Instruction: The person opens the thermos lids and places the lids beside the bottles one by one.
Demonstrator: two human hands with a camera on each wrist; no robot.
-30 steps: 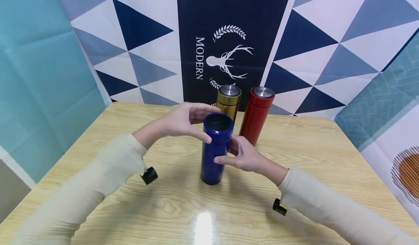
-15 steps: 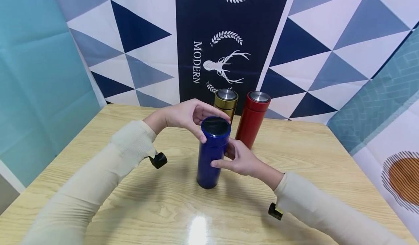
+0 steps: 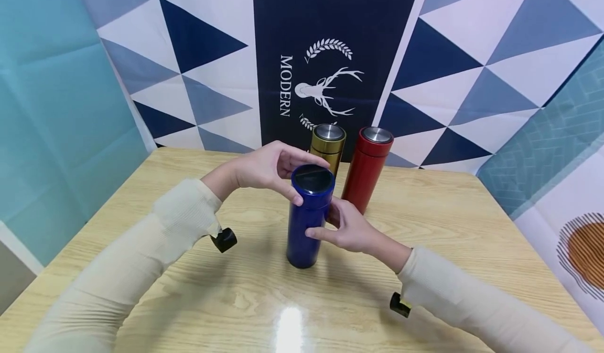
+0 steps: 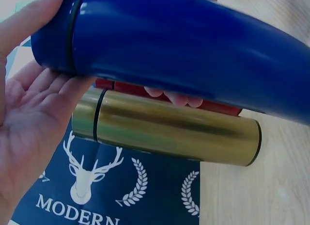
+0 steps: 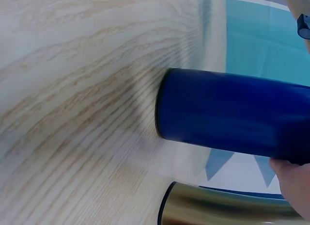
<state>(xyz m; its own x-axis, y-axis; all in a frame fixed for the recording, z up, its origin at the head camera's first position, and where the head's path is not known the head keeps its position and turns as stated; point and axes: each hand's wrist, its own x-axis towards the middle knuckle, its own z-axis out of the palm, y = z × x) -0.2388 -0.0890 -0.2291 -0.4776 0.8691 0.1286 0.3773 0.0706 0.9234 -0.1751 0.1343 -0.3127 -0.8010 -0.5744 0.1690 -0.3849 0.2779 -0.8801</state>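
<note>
A glossy blue thermos flask (image 3: 305,227) with a dark top stands upright on the table in the head view. Around its lid (image 3: 312,179) curl the thumb and fingers of my left hand (image 3: 264,168), and the left wrist view shows the thumb (image 4: 30,22) on the lid's near side. Lower down, my right hand (image 3: 351,227) grips the flask's body, thumb in front; its other fingers are mostly hidden behind. Just behind stand a gold thermos (image 3: 328,146), partly covered by the blue one and my left hand, and a red thermos (image 3: 367,169).
A wood-grain table (image 3: 245,300) bears the three flasks. Behind it hangs a patterned cloth (image 3: 212,54) with triangles and a deer panel. Pale blue cloth (image 3: 42,106) closes off the left side. Small black cameras hang beneath both wrists.
My left fingers have reached further around the blue thermos's lid since the first frame. The right hand keeps its grip on the body. The head view has shifted slightly.
</note>
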